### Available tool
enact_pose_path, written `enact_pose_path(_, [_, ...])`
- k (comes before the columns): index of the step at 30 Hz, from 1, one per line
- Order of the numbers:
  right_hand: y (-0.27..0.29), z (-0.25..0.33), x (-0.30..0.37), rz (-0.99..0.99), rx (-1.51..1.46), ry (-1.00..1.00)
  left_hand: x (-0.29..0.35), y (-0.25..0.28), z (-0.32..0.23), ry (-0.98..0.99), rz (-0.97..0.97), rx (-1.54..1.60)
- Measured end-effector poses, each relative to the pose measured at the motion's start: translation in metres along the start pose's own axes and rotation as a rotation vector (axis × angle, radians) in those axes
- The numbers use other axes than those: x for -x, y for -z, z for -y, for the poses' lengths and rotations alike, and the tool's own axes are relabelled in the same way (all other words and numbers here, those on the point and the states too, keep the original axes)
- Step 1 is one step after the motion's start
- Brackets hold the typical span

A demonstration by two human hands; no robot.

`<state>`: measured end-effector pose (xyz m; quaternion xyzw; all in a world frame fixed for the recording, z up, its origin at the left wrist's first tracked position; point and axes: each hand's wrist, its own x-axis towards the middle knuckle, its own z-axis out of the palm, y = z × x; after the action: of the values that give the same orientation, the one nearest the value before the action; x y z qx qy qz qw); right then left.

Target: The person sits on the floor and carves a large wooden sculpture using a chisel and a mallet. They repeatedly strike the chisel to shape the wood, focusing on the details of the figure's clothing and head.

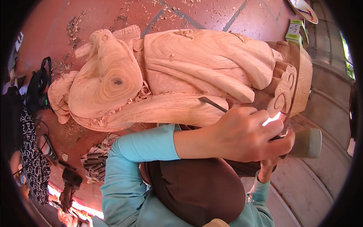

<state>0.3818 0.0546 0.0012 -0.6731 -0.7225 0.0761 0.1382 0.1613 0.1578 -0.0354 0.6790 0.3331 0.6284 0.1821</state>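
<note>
Left hand (249,134): its fingers were curled closed around a chisel, back of the hand turned up.
Chisel (213,104): its dark, narrow blade came out on the wrist side of those fingers and pointed away to the upper left, over the carving; whether the tip touched the wood could not be told.
Right hand (267,169): just below the left fingers and partly hidden by them; how its own fingers were set could not be told.
Block (304,145): just right of the left fingertips, stout and greenish brown, with a paler end; what held it was hidden.
Carving (208,62): directly beyond the left fingers, a large robed wooden figure lying down, its head far to their left and its stepped base to their upper right.
Shavings (143,90): curled in the carving's folds, left of the fingers and past the blade.
Sleeve (149,145): turquoise, covering the left forearm short of the wrist.
Brown cloth (193,189): below and left of the left fingers, rounded.
Tool bundle (96,162): well left of the fingers, dark lengths lying in a wrap on the floor.
Black bag (39,85): farther left, beyond the carving's head.
Floor (257,19): reddish tiles past the carving, strewn with chips.
Carton (296,32): green and white, far to the fingers' upper right.
</note>
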Motion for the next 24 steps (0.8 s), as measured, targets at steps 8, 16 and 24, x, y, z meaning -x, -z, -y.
enact_pose_path(8, [0.041, 0.045, -0.023, -0.070, 0.163, -0.002, 0.000, 0.012, 0.006, 0.030, -0.013, 0.038])
enact_pose_path(16, [0.043, 0.076, -0.049, -0.197, -0.084, 0.061, 0.002, 0.010, 0.008, 0.060, -0.131, 0.086])
enact_pose_path(24, [0.047, 0.043, -0.040, -0.178, 0.068, 0.006, 0.003, 0.016, 0.010, 0.040, -0.036, 0.086])
